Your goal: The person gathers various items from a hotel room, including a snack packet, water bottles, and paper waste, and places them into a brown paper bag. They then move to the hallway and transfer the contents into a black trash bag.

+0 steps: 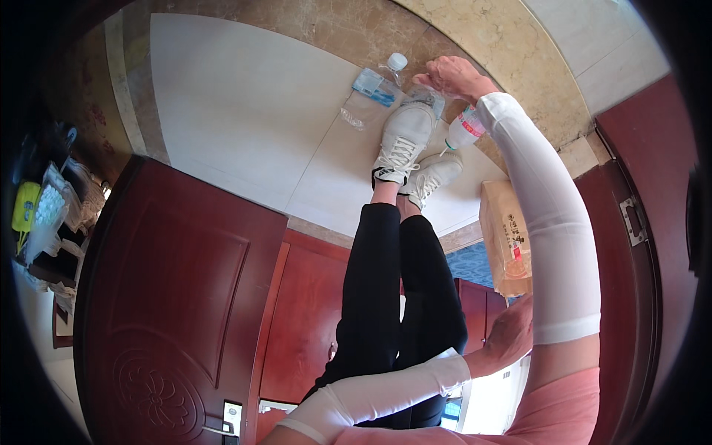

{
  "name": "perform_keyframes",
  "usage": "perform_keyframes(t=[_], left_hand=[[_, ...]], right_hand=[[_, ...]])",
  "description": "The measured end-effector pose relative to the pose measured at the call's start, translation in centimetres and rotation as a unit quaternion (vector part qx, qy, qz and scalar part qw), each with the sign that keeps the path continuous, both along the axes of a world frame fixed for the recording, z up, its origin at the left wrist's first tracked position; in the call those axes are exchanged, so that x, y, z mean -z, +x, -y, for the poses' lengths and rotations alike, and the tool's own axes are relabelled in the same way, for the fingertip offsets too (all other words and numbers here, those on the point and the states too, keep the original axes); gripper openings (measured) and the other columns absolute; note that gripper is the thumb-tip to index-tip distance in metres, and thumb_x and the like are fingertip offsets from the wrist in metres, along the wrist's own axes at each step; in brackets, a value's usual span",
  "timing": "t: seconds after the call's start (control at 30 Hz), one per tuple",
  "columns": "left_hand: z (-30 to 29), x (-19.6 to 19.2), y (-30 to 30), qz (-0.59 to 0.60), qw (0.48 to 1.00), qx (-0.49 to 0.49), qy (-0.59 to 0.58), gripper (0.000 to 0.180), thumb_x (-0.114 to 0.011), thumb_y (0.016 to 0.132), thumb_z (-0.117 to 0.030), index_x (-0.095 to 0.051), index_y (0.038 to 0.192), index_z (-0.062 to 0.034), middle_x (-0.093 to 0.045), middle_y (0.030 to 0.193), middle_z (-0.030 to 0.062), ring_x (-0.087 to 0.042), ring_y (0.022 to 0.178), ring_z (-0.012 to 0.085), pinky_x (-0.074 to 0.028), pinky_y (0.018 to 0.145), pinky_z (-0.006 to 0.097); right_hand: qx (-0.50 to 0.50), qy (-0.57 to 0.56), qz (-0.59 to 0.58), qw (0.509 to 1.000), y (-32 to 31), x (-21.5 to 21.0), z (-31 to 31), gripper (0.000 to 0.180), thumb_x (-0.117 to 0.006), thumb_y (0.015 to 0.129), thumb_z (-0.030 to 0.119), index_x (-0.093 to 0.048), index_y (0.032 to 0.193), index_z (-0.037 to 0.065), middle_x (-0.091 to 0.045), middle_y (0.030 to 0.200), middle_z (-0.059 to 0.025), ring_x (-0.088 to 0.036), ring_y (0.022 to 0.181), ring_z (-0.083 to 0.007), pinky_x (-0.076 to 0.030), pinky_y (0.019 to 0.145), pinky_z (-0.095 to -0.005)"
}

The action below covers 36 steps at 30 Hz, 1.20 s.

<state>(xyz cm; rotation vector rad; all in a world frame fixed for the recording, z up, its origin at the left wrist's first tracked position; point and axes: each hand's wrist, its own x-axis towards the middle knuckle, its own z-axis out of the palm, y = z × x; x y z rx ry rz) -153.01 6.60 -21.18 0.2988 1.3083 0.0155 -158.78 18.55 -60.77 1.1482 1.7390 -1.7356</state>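
Note:
My right hand (454, 77) reaches down to the far floor, its fingers curled together. A crumpled clear plastic piece (428, 99) lies right below it, by my shoe; what the fingertips pinch is hidden. Left of this hand is a clear bottle with a white cap (397, 62). A bottle with a pink-and-green label (465, 129) lies near my right wrist. My left hand (509, 331) is closed at the end of a brown paper bag (506, 237); my right arm covers its fingertips.
A clear packet with blue print (373, 87) lies left of my white shoes (404, 141). A dark red door (170, 297) stands at the left, with hanging bags (48, 204) beyond it. A red door frame (630, 222) rises at the right. Stone edging (334, 30) borders the pale tiles.

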Motion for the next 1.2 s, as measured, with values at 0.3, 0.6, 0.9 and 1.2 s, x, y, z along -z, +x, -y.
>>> perform_keyframes(t=[0.3,0.6,0.9,1.2], left_hand=[[1.9,2.0,1.0,-0.053,0.950,0.265,0.154,0.019,-0.049,0.089,-0.004,-0.051,0.107,0.0005,-0.054,0.086,0.0175,-0.057,0.081,0.0367,-0.049,0.066,0.041],[-2.2,2.4,0.0,-0.058,0.996,0.063,-0.037,0.022,-0.052,0.091,-0.016,-0.053,0.106,0.0003,-0.058,0.093,0.0202,-0.060,0.086,0.0376,-0.049,0.072,0.043],[-3.1,2.6,-6.1,-0.233,0.964,0.120,0.039,0.011,-0.057,0.089,-0.007,-0.054,0.099,-0.0016,-0.059,0.088,0.0130,-0.061,0.076,0.0231,-0.048,0.065,0.031],[-14.7,-7.3,-17.7,-0.276,0.956,0.069,0.075,0.017,-0.055,0.093,-0.010,-0.052,0.108,-0.0026,-0.057,0.091,0.0035,-0.054,0.065,0.0064,-0.043,0.055,0.019]], right_hand=[[0.092,0.150,-0.195,0.965,1.3,0.9,1.2,0.028,-0.058,0.090,0.025,-0.050,0.094,-0.001,-0.061,0.090,-0.0191,-0.061,0.090,-0.0366,-0.049,0.077,-0.0446],[0.091,0.111,-0.097,0.985,0.4,2.0,3.1,0.027,-0.055,0.091,0.026,-0.050,0.094,0.000,-0.062,0.083,-0.0179,-0.064,0.075,-0.0365,-0.052,0.068,-0.0433],[0.518,0.059,0.190,0.832,2.8,-17.1,6.5,0.044,-0.053,0.093,0.038,-0.049,0.125,0.008,-0.064,0.103,-0.0197,-0.063,0.090,-0.0387,-0.049,0.076,-0.0454],[0.498,-0.117,0.395,0.763,14.0,-39.2,17.2,0.028,-0.049,0.094,0.032,-0.060,0.099,0.006,-0.066,0.088,-0.0223,-0.063,0.085,-0.0419,-0.048,0.075,-0.0482]])
